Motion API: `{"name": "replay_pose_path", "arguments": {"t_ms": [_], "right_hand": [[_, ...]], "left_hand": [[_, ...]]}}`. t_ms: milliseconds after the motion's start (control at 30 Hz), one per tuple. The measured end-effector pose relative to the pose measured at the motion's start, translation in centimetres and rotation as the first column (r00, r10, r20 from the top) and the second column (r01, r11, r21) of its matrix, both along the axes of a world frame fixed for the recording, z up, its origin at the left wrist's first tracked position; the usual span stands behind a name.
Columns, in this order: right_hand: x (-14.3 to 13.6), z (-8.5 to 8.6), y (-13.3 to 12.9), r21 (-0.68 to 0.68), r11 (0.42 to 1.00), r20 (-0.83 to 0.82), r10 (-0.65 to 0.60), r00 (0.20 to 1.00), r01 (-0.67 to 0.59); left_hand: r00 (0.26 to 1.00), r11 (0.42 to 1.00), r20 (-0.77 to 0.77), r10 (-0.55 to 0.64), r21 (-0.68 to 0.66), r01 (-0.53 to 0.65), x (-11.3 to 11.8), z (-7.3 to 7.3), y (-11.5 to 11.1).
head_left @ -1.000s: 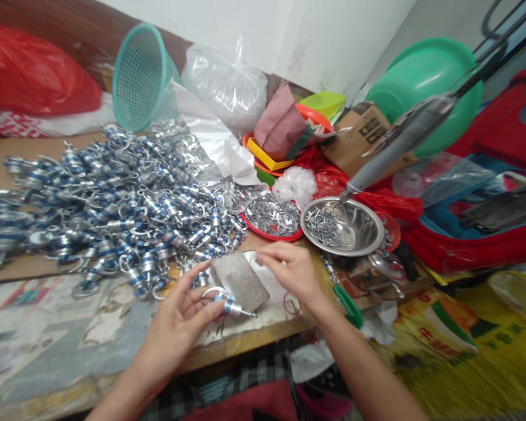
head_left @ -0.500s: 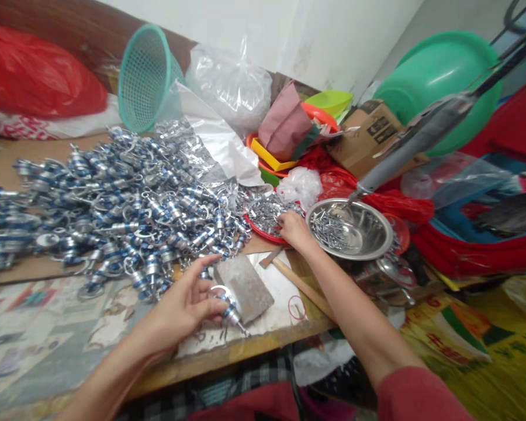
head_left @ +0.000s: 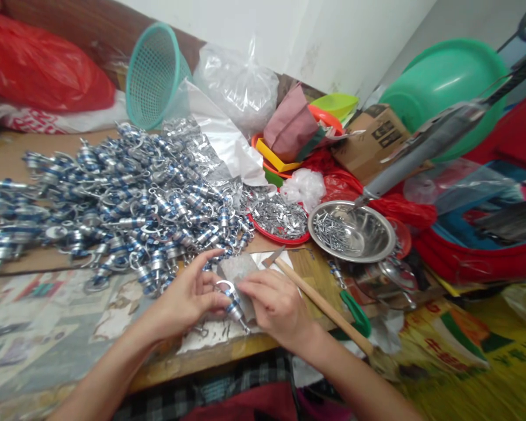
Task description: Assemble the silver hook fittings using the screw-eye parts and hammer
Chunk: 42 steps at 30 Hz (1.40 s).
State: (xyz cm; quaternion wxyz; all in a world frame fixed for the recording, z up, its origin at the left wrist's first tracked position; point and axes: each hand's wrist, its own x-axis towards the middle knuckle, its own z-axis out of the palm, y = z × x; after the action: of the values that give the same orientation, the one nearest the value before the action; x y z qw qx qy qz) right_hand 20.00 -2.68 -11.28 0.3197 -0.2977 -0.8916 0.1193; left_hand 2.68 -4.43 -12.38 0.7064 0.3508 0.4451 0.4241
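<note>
A blue and silver metal fitting (head_left: 234, 306) with a white ring is pinched in my left hand (head_left: 188, 298), its thin end pointing down toward the table's front edge. Close beside it, over a flat metal block (head_left: 236, 268), my right hand (head_left: 280, 304) has its fingers pressed together; anything between them is too small to make out. A hammer (head_left: 319, 301) with a wooden handle lies right of the block, partly behind my right hand. The large pile of similar blue and silver fittings (head_left: 127, 204) is left of and behind my hands.
A red tray (head_left: 284, 238) of small metal pieces stands behind my right hand. Beside it is a steel bowl (head_left: 368, 248) of metal pins, with a grey tool (head_left: 403, 166) slanting above. A green basket (head_left: 151, 76) leans at the back; a green-handled item (head_left: 357, 316) is at the front right.
My right hand has come from the red tray toward me and left, to the metal block beside the fitting. My left hand still holds the fitting in nearly the same place.
</note>
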Motion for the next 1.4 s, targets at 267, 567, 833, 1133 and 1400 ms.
{"name": "replay_pose_path", "arguments": {"t_ms": [267,567,833,1133,1400], "right_hand": [[-0.8,-0.6,-2.6,0.092,0.991,0.23,-0.117,0.966,0.099],[1.8,-1.4,-2.7,-0.094,0.975,0.065,-0.195,0.979,0.201],[10.0,-3.0,2.1,-0.104,0.808,0.524,-0.451,0.722,0.58],[6.9,2.2,-2.7,0.004,0.977,0.119,-0.214,0.969,0.215],[6.1,1.7,-3.9,0.095,0.977,0.249,-0.207,0.946,0.189]], "left_hand": [[1.0,0.999,0.002,0.015,0.029,-0.015,0.2,0.0,-0.1],[1.0,1.0,-0.018,0.017,0.011,-0.016,0.2,0.2,-0.1],[0.999,1.0,-0.04,-0.002,0.023,0.003,0.1,0.3,-0.2],[0.998,1.0,-0.063,0.026,0.014,-0.025,0.3,0.5,-0.1],[0.997,0.999,-0.054,0.047,0.027,-0.045,0.3,0.5,-0.1]]}}
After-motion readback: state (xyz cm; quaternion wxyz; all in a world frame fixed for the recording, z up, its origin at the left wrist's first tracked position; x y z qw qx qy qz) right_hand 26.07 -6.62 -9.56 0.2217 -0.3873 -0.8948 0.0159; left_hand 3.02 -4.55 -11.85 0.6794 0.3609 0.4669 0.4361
